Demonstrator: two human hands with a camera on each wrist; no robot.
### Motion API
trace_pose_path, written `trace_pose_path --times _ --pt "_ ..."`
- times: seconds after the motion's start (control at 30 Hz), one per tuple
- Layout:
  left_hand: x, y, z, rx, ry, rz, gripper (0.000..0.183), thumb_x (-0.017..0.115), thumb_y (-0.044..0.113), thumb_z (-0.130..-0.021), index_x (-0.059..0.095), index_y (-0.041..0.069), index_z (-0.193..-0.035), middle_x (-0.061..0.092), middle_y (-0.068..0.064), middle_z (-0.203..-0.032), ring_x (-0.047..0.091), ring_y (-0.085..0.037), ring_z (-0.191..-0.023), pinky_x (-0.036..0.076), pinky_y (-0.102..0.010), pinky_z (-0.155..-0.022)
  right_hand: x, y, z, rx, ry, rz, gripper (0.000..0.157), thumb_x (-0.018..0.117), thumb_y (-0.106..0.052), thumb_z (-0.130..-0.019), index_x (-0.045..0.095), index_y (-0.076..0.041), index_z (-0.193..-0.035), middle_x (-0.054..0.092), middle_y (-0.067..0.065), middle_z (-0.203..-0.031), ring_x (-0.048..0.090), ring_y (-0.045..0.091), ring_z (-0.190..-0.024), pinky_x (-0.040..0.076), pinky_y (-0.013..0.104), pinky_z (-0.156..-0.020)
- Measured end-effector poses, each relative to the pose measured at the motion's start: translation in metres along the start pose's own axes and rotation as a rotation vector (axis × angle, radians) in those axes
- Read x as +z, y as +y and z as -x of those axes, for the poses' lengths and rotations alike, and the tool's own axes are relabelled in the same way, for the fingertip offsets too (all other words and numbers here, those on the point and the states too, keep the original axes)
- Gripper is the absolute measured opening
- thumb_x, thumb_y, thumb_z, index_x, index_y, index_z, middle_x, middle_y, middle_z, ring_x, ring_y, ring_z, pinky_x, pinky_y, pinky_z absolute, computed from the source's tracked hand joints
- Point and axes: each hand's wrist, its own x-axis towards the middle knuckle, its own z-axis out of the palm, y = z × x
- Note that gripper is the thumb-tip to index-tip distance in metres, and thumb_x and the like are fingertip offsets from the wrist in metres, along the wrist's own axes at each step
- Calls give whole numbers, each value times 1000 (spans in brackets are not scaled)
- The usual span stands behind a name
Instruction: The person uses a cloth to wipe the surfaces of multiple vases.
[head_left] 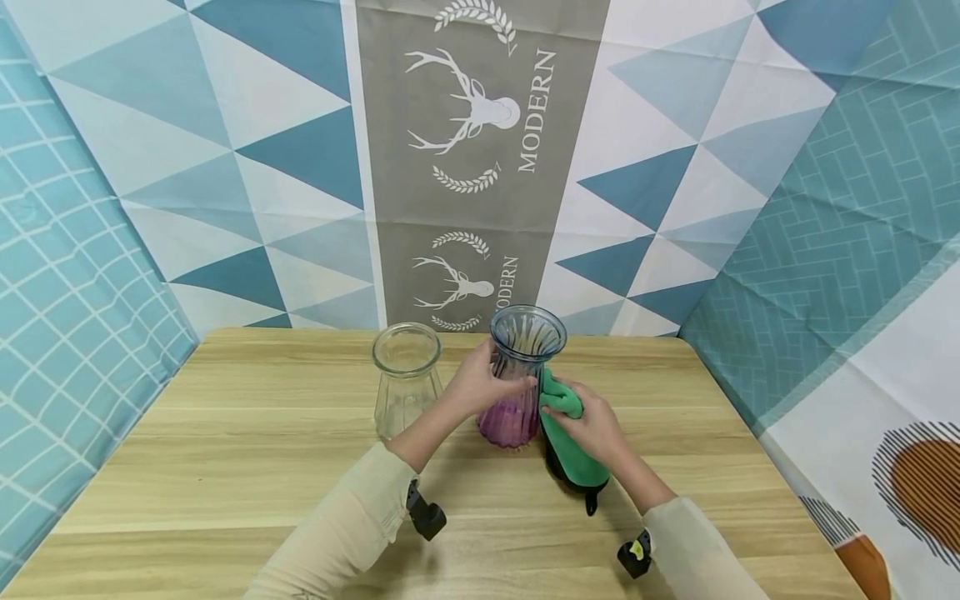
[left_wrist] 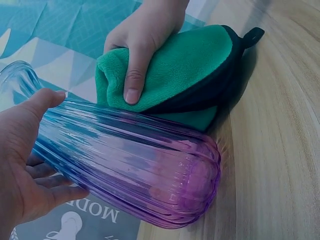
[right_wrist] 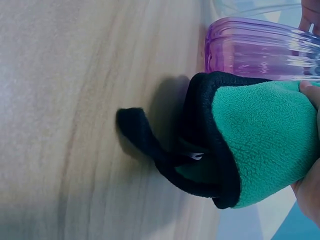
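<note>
A ribbed glass vase (head_left: 512, 408), blue at its flared rim and purple at its base, stands near the table's far side. My left hand (head_left: 480, 379) grips it around the neck from the left, thumb across the front. In my right hand (head_left: 592, 419) is a green cleaning cloth (left_wrist: 185, 65) with black edging and a black hanging loop (right_wrist: 137, 132). The right thumb presses on the folded cloth, whose top lies against the vase's right side. The cloth's lower end hangs down beside the vase, close over the table.
A clear glass vase (head_left: 405, 383) stands to the left, partly behind the left forearm. The wooden table (head_left: 225, 467) ends at a patterned fabric backdrop (head_left: 300, 167). A black camera is strapped to each wrist.
</note>
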Motion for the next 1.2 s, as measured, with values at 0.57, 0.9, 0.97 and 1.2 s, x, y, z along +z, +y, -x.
trace_pose_path --times 0.57,0.9,0.97,1.2 --pt "-1 4 3 9 2 -12 62 77 34 -74 53 8 -124 64 -12 -117 59 -28 -112 48 -43 -95 0 2 3 -8 -4 16 50 72 -21 -82 57 -10 -128 61 16 -124 59 34 -111 50 50 -89" --pt "-1 4 1 29 -7 -65 60 76 34 -74 53 8 -124 64 -13 -117 58 -28 -114 47 -43 -98 -8 -5 -5 -58 55 -33 51 72 -17 -82 56 -8 -129 61 18 -123 59 35 -110 51 50 -87" --pt "-1 4 1 30 -10 -70 60 76 33 -74 53 9 -124 64 -13 -117 58 -28 -114 47 -42 -97 -9 -8 -5 -69 63 -41 51 73 -17 -82 56 -8 -129 61 18 -123 59 35 -111 51 50 -87" --pt "1 2 0 45 -28 -57 62 75 33 -74 51 10 -126 63 -12 -120 57 -26 -116 46 -41 -99 -15 -18 -10 -102 111 -40 51 74 -13 -80 57 -4 -127 63 19 -119 60 35 -108 52 49 -85"
